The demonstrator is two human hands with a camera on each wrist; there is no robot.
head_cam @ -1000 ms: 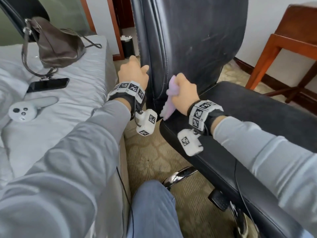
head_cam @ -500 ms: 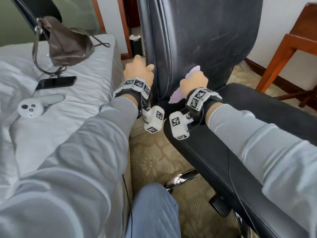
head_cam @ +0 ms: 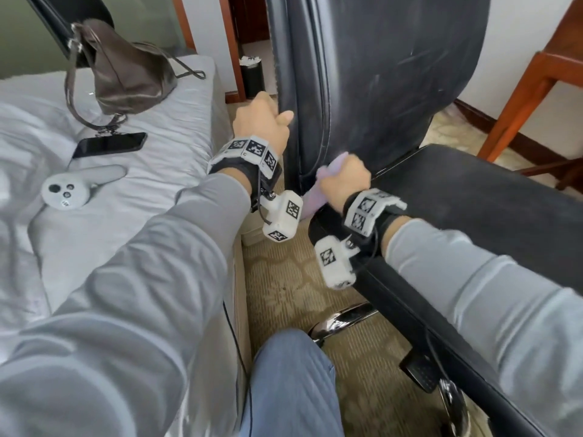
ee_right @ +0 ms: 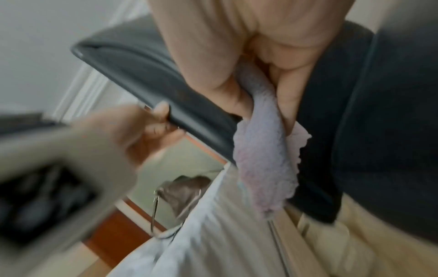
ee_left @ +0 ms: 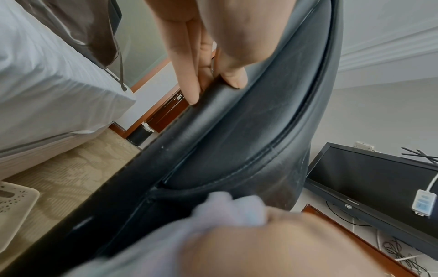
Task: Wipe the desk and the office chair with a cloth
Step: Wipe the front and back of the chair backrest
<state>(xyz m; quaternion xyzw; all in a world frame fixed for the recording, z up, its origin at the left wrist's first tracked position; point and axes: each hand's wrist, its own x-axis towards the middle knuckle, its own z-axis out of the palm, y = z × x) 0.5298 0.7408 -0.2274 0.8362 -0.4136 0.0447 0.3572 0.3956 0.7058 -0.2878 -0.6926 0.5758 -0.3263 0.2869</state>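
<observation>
The right hand (head_cam: pixel 344 181), clamped on the cloth (head_cam: pixel 318 190), has slid back down to the chair (head_cam: pixel 378 74) back's 6 o'clock edge. The left hand (head_cam: pixel 262 121) still squeezes its side.

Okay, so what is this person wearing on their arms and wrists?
Both arms are in light grey long sleeves. The left hand and right hand are bare. Each wrist carries a black strap with a white band of square black-and-white markers, plus a white marker-printed block hanging underneath on a thin black cable.
</observation>
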